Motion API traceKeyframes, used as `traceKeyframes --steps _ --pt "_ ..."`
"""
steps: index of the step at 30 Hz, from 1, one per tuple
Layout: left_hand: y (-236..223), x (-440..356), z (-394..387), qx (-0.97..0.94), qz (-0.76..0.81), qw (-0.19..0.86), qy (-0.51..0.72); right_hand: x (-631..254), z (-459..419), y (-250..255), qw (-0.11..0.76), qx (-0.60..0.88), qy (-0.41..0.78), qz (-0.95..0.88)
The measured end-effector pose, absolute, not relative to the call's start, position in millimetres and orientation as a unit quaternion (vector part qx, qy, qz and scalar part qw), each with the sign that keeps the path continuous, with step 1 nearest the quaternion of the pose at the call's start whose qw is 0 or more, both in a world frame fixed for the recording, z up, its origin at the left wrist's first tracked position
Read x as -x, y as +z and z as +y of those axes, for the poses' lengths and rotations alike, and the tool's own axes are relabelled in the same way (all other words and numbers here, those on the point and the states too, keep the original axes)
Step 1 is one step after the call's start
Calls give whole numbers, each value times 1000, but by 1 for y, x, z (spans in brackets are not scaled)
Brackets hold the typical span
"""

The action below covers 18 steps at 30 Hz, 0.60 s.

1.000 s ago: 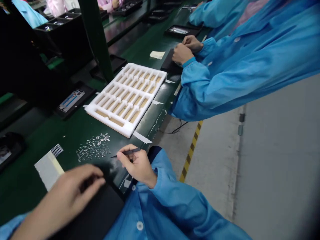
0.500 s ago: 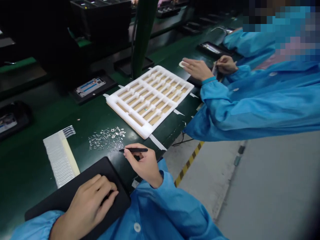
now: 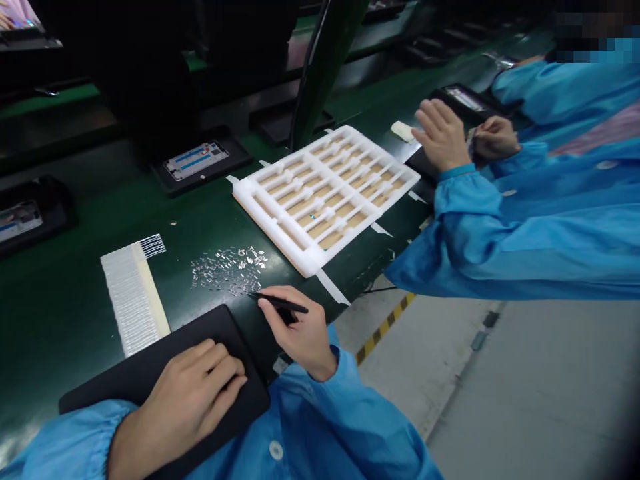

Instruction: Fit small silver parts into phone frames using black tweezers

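Black tweezers are pinched in my right hand. Their tips point left, at the lower right edge of a scatter of tiny shiny metal pieces on the green tabletop. My left hand rests on a flat black tray-like slab at the table's near edge. Its fingers are loosely bent with the thumb apart, and I see nothing in them. Just beyond the slab lies a pale ribbed sheet with a cream strip and thin prongs at its far end.
A white slotted frame is taped down beyond the pieces. Black trays holding phone parts sit further back, near a dark green post. At right, a co-worker's hand is raised beside a blue sleeve.
The view has shifted, so the table things appear further right. The co-worker's nearer hand has lifted off a pale piece, which now lies on the table. My hands keep nearly the same poses.
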<state>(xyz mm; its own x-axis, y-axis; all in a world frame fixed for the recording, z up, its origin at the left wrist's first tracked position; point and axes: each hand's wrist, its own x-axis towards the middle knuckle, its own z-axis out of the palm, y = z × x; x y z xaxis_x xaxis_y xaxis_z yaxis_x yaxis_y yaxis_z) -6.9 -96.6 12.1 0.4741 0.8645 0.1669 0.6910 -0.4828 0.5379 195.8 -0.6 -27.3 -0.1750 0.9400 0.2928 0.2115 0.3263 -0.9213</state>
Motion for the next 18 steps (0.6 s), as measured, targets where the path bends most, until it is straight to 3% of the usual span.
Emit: traceKeyframes --steps 13,18 --pt "11 8 -96 -834 462 206 219 -234 17 -32 390 409 536 -628" --pt "11 8 -97 -836 460 202 220 -235 16 -31 417 410 527 -616"
